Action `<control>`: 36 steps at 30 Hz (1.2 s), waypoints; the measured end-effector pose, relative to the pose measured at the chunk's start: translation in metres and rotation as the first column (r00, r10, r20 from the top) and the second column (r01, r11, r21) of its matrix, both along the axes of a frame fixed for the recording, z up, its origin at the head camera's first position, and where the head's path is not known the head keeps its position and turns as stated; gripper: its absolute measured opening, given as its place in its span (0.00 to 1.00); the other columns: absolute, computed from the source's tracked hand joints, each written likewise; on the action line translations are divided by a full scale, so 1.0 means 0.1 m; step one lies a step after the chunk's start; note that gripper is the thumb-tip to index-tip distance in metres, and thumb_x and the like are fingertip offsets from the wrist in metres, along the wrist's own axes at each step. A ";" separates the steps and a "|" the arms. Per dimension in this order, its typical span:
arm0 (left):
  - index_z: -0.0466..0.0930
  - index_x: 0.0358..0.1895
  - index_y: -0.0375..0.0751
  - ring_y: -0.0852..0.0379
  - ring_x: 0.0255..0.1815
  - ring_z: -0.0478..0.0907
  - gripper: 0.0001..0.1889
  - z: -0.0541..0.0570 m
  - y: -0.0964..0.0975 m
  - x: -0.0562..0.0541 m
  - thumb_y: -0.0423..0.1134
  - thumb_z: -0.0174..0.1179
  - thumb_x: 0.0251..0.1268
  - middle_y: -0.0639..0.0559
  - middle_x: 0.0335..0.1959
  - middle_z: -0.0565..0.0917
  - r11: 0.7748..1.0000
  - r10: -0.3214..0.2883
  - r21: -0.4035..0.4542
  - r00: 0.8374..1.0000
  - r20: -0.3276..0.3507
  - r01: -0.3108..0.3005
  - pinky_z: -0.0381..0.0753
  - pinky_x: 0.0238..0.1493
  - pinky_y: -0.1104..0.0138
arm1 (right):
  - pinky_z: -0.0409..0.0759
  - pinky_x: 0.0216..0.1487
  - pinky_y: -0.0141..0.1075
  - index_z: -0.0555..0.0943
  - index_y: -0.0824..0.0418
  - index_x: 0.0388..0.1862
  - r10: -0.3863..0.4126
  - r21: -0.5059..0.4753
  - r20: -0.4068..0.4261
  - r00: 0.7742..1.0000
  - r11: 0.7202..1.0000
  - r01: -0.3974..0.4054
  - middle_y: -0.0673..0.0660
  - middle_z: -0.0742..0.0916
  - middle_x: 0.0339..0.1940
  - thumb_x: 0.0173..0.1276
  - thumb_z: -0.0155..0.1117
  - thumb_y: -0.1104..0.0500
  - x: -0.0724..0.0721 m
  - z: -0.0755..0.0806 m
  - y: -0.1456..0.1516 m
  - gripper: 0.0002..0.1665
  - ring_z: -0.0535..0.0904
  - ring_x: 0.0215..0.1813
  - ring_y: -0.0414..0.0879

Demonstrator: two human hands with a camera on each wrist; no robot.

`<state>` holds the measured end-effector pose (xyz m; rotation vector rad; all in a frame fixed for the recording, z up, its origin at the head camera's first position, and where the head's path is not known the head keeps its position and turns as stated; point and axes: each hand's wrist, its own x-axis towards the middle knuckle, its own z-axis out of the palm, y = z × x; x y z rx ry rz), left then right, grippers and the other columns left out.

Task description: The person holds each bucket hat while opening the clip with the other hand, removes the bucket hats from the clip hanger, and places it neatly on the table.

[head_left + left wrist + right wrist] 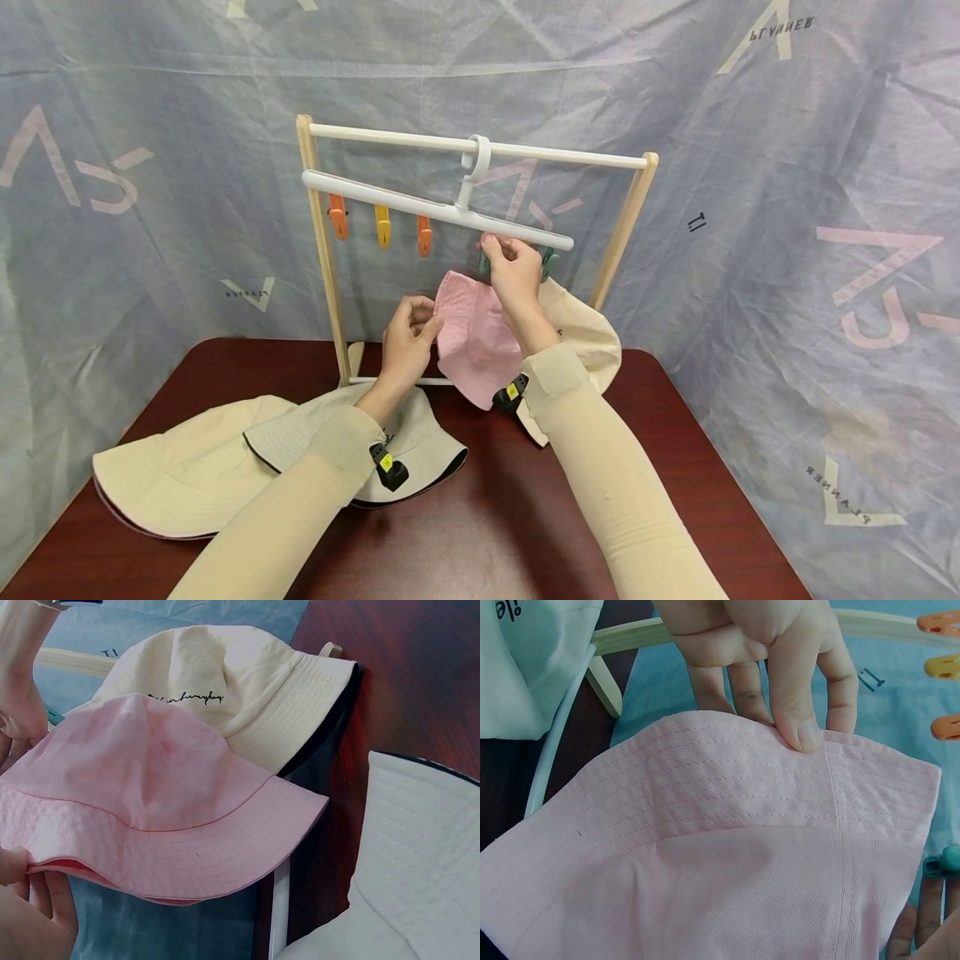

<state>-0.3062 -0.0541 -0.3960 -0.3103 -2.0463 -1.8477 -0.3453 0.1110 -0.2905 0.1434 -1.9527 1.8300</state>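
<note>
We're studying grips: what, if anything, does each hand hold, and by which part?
The left hand pinches the pink hat by its brim's edge. The right hand seems to grip a green clip; which part is unclear.

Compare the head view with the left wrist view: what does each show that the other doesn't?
Only the head view: the white hanger, orange clips, yellow clip and the rack's top rod.
Only the left wrist view: the black script on the cream hat, as a whole line.
Both: the pink hat, the cream hat, the left hand pinching the pink brim, the right hand.
</note>
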 end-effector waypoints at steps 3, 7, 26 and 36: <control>0.76 0.57 0.46 0.50 0.49 0.86 0.11 -0.01 -0.02 0.01 0.37 0.64 0.79 0.45 0.50 0.85 1.000 -0.011 0.015 1.000 0.008 0.011 0.85 0.56 0.41 | 0.77 0.58 0.31 0.89 0.63 0.55 0.006 0.003 -0.001 1.000 1.000 -0.006 0.63 0.92 0.49 0.81 0.66 0.52 0.00 0.00 0.00 0.17 0.84 0.55 0.41; 0.76 0.58 0.45 0.51 0.50 0.86 0.11 -0.02 -0.03 0.03 0.37 0.63 0.79 0.45 0.50 0.85 0.999 -0.019 0.027 1.000 0.018 0.018 0.85 0.56 0.43 | 0.77 0.58 0.31 0.89 0.65 0.56 0.007 0.006 -0.001 1.000 1.000 -0.007 0.64 0.92 0.50 0.81 0.66 0.52 0.00 0.00 0.00 0.18 0.85 0.55 0.42; 0.75 0.60 0.39 0.49 0.50 0.83 0.13 -0.09 -0.09 0.07 0.34 0.63 0.79 0.40 0.53 0.84 0.996 -0.018 0.082 1.000 0.016 0.017 0.84 0.48 0.66 | 0.76 0.52 0.29 0.89 0.65 0.54 0.004 0.008 -0.012 1.000 1.000 -0.004 0.65 0.92 0.50 0.80 0.67 0.49 -0.02 -0.02 0.00 0.20 0.85 0.55 0.43; 0.74 0.60 0.37 0.51 0.49 0.83 0.13 -0.13 -0.11 0.08 0.32 0.62 0.79 0.40 0.53 0.83 0.994 -0.024 0.102 1.000 0.008 0.023 0.84 0.46 0.71 | 0.77 0.54 0.30 0.89 0.64 0.53 0.029 -0.009 -0.015 0.999 1.000 -0.029 0.66 0.91 0.51 0.80 0.67 0.49 -0.03 -0.02 0.01 0.19 0.85 0.56 0.44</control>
